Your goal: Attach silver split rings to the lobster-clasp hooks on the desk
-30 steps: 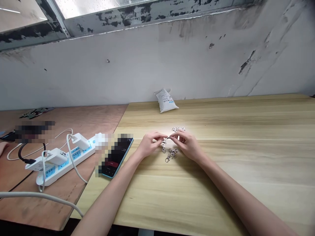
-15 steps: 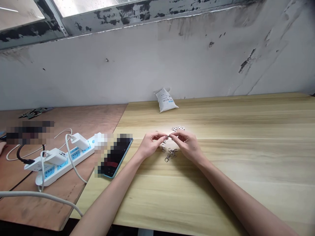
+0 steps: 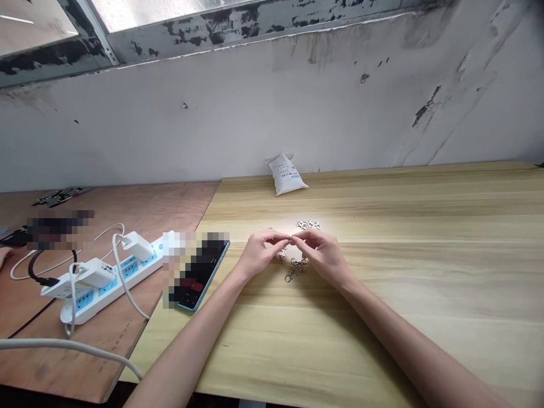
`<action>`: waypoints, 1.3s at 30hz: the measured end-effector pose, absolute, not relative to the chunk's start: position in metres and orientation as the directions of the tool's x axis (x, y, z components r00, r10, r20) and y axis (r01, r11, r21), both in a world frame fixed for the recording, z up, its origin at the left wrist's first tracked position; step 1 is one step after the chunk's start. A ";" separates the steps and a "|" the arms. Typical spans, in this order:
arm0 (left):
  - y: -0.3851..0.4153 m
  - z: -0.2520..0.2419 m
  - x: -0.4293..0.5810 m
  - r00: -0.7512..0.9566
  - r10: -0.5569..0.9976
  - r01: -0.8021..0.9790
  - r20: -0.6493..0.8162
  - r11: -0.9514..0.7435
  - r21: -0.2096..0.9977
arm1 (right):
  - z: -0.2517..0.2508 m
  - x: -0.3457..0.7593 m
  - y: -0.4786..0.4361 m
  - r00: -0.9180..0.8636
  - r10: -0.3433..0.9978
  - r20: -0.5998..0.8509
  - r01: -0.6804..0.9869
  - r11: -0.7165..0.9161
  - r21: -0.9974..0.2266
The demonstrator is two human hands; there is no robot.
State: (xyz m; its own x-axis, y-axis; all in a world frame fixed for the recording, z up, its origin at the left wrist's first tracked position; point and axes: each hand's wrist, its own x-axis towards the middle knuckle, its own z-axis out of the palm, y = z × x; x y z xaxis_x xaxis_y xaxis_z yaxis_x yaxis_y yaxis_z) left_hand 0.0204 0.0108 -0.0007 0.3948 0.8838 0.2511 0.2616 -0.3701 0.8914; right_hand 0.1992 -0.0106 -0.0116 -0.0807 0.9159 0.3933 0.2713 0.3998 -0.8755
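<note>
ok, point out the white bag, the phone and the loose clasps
white bag [image 3: 287,175], head view, printed front.
phone [image 3: 200,271], head view, dark screen.
loose clasps [image 3: 296,266], head view, pile under the fingertips.

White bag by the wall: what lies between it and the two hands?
In the head view, a small cluster of metal clasps lies between the white bag and the left hand and right hand, which pinch one clasp; otherwise bare table.

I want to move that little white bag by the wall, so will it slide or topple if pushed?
The white bag looks soft and bulging, so it would probably sag, not roll. It sits tilted on the table with a pinched top, so a push may well flop it over.
</note>
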 end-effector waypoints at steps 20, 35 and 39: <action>0.009 -0.001 0.019 0.353 0.809 0.583 0.471 -0.584 0.566 | -0.019 0.204 -0.007 -0.208 0.771 0.601 0.677 0.557 -0.480; 0.008 0.003 0.019 0.365 0.793 0.697 0.487 -0.580 0.422 | -0.016 0.203 -0.009 -0.134 0.848 0.513 0.613 0.478 -0.629; 0.009 0.005 0.019 0.373 0.782 0.698 0.499 -0.591 0.404 | -0.013 0.206 -0.007 -0.108 0.898 0.427 0.449 0.427 -0.785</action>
